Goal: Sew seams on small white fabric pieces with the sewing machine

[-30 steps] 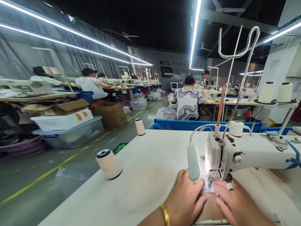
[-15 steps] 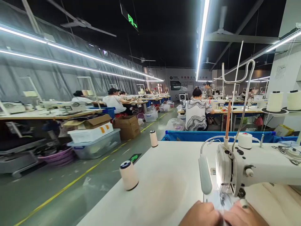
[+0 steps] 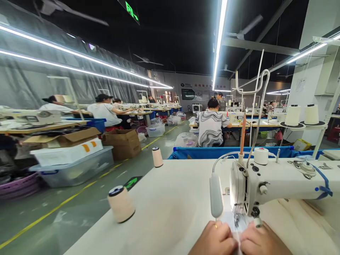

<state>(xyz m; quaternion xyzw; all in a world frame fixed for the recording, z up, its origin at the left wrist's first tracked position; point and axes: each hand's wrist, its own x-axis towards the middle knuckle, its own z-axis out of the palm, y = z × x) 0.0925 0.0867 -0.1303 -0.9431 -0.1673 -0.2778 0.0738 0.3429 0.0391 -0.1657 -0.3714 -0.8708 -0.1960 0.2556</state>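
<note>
A white sewing machine [image 3: 278, 180] stands on a white work table [image 3: 170, 205]. My left hand [image 3: 215, 242] and my right hand [image 3: 261, 242] rest side by side at the bottom edge, just in front of the needle area [image 3: 237, 219]. Both have their fingers curled and pressed onto a small pale piece of fabric [image 3: 237, 233] between them; most of it is hidden. A ring shows on my left hand. A grey lamp head [image 3: 215, 194] hangs left of the needle.
Two cream thread cones [image 3: 120, 203] [image 3: 157, 157] stand on the table's left side, two more spools [image 3: 301, 115] on a stand at right. A blue bin edge [image 3: 228, 151] lies behind the table. Seated workers [image 3: 211, 124], boxes [image 3: 123, 141] and a plastic tub [image 3: 74, 170] line the aisle left.
The view tipped up then settled lower and leftward. My hands, more fully seen a second ago, now sit at the frame's bottom edge, drawn closer together in front of the needle.
</note>
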